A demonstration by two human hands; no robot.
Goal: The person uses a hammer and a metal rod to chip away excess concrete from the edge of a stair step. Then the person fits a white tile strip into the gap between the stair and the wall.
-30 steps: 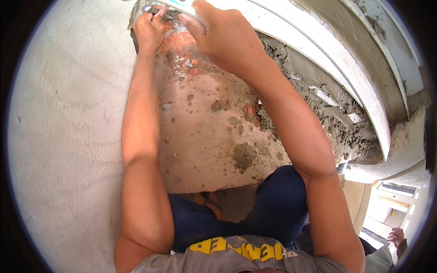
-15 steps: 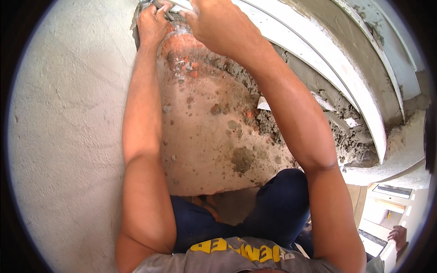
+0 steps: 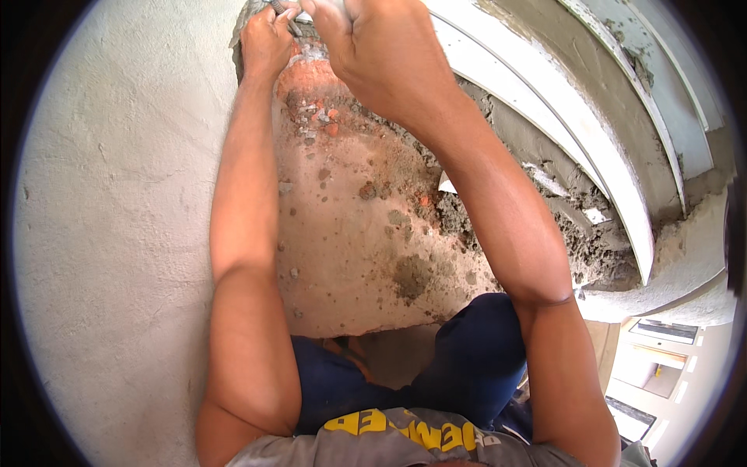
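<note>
My left hand is closed round a thin grey metal rod, ribbed like a piece of rebar or a chisel, at the top of the view. The rod's lower end points down at a chipped patch of red brick beside the plastered wall. Close to its right, my right hand is curled and raised, thumb toward the rod. The top edge cuts off its fingers, so whatever it grips is hidden. Brick crumbs lie just below the patch.
A dusty, mortar-spotted ledge lies between my arms. To the right curve white boards with wet grey mortar among them. Mortar clumps and a white chip sit beside my right forearm. My bent knee is below.
My right hand has shifted slightly right and down, and looks larger. The left hand has dropped a little, still holding the rod. Another person's hand at the lower right has left the view.
</note>
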